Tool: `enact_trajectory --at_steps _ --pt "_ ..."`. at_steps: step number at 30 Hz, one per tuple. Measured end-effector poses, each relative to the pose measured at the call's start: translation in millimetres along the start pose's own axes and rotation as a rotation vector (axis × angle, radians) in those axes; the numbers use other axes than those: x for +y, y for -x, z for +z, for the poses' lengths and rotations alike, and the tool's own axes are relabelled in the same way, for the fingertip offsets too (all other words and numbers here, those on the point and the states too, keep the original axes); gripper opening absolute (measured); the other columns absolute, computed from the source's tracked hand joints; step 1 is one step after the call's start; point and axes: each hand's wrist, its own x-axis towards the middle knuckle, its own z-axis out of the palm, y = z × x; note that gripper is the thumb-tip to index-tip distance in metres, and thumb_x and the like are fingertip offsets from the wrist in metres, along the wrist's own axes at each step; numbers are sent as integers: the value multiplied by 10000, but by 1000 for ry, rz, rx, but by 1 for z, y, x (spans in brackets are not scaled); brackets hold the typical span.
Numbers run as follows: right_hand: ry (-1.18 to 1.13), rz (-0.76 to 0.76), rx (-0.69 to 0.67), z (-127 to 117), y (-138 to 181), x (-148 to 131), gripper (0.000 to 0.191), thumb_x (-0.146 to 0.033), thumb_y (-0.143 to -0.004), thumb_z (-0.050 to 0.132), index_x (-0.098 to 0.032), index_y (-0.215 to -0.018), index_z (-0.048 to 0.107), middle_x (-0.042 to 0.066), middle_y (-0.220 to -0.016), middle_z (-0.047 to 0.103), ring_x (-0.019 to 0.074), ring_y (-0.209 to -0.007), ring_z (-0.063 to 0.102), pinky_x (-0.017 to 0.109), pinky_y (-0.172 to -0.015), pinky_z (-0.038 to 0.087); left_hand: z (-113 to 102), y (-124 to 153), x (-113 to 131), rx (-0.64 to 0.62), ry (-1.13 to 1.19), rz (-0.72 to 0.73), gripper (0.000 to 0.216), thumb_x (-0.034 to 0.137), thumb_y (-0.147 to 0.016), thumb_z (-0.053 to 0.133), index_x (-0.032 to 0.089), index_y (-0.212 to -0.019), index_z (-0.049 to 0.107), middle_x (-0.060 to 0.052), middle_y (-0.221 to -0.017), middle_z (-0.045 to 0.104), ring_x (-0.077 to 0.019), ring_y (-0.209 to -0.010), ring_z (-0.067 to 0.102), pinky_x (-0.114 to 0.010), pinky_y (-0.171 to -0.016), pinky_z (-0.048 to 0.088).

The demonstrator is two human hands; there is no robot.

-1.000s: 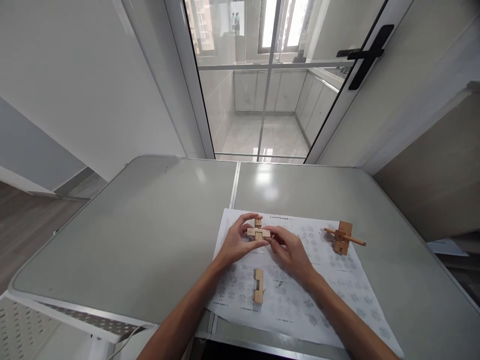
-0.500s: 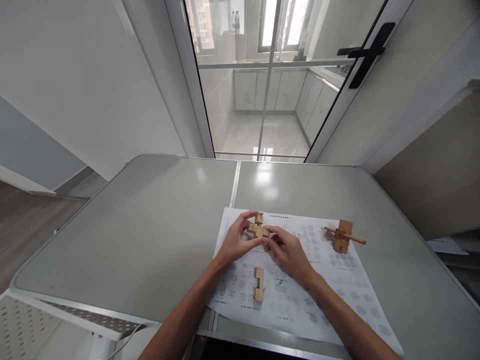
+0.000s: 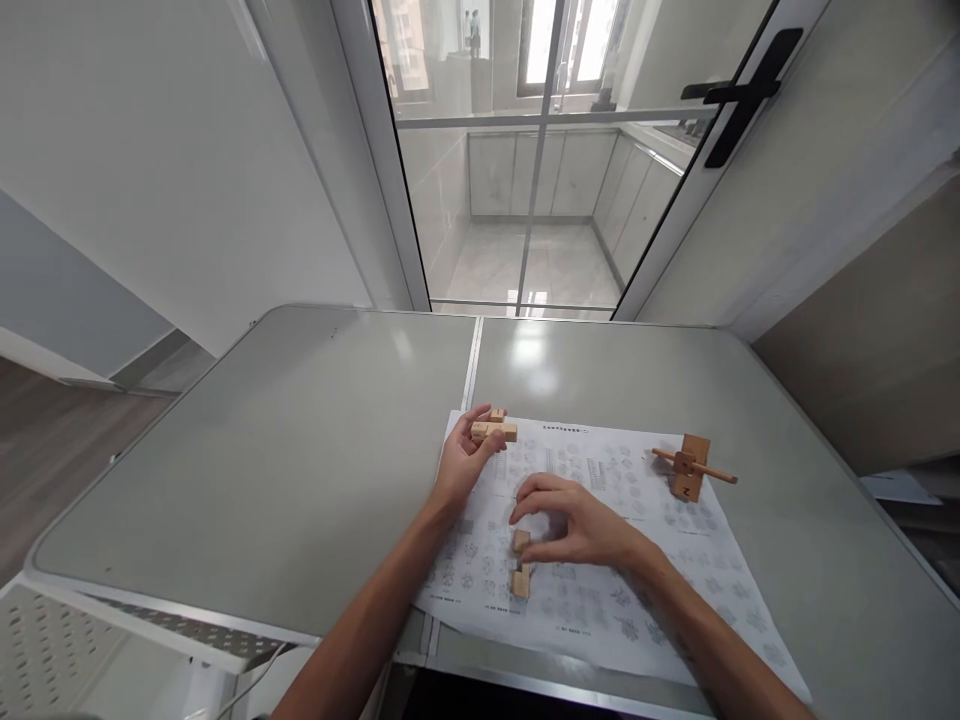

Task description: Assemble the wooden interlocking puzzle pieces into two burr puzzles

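My left hand (image 3: 463,462) is closed around a partly joined wooden burr puzzle (image 3: 495,432), held just over the top left of the printed sheet. Its pale blocks cross each other, and my fingers hide part of them. Lower on the sheet lies a loose notched wooden puzzle piece (image 3: 520,583). My right hand (image 3: 577,522) is over that piece, thumb and fingers apart, with the thumb covering part of its middle. Whether the thumb touches it I cannot tell.
The printed paper sheet (image 3: 622,580) shows rows of small puzzle drawings. On its right edge stands a brown wooden puzzle (image 3: 686,465) with a rod through it. Both rest on a grey folding table (image 3: 337,450). Behind the table is a glass door (image 3: 540,215).
My right hand has let go of the burr puzzle and come down toward the loose notched piece, fingers spreading. My left hand has moved slightly up and left with the puzzle, which is now turned.
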Motion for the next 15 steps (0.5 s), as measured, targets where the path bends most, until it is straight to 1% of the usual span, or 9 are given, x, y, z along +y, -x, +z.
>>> enact_trajectory --at_steps 1,3,4,6,9,11,13,15 --pt "3 -19 -34 -1 1 -2 341 -442 -799 892 -305 -1089 776 44 -1120 678 228 -1016 635 359 -897 524 0 0 0 3 -2 -3 561 445 -863 813 182 -1316 611 -162 -1369 687 -171 -941 705 -314 -875 527" --pt "15 -35 -73 -2 2 -4 387 -440 -779 910 -321 -1124 783 49 -1152 655 238 -1052 620 369 -919 518 2 0 0 3 -6 -8 573 484 -871 797 167 -1311 612 -171 -1329 712 -143 -831 681 -312 -843 522" --pt "24 -37 -84 -2 2 -4 389 -438 -778 912 -324 -1128 786 52 -1159 646 238 -1050 615 369 -913 518 2 0 0 -2 -6 -12 581 499 -876 788 161 -1314 608 -173 -1313 719 -133 -799 667 -310 -836 521" --pt "47 -39 -88 1 2 -2 329 -429 -797 900 -319 -1089 796 55 -1153 637 231 -1024 608 360 -884 517 4 1 1 -18 -9 -17 588 510 -887 773 156 -1323 599 -175 -1309 720 -123 -777 652 -308 -834 525" --pt "53 -21 -27 5 2 2 206 -418 -861 848 -293 -1014 791 54 -1112 639 217 -977 603 344 -839 500 6 3 2 -45 -20 -24 586 459 -874 801 178 -1340 585 -164 -1371 680 -142 -860 684 -312 -868 539" --pt "-8 32 33 6 2 6 206 -439 -895 811 -268 -1000 766 46 -1025 651 195 -881 595 321 -765 481 6 4 2 -61 -25 -14 596 396 -841 843 204 -1339 578 -150 -1441 624 -173 -965 708 -320 -901 549" --pt "-130 125 103 5 2 8 247 -472 -915 780 -242 -988 728 17 -862 633 162 -729 547 295 -658 435 5 3 0 -79 -28 12 615 344 -816 867 233 -1339 564 -132 -1507 558 -194 -1041 710 -325 -921 558" --pt "-301 203 175 2 2 10 273 -490 -936 748 -227 -973 686 -9 -754 598 145 -645 504 285 -606 396 5 3 -3 -103 -46 41 626 316 -816 866 261 -1351 545 -115 -1549 508 -197 -1063 707 -322 -915 563"
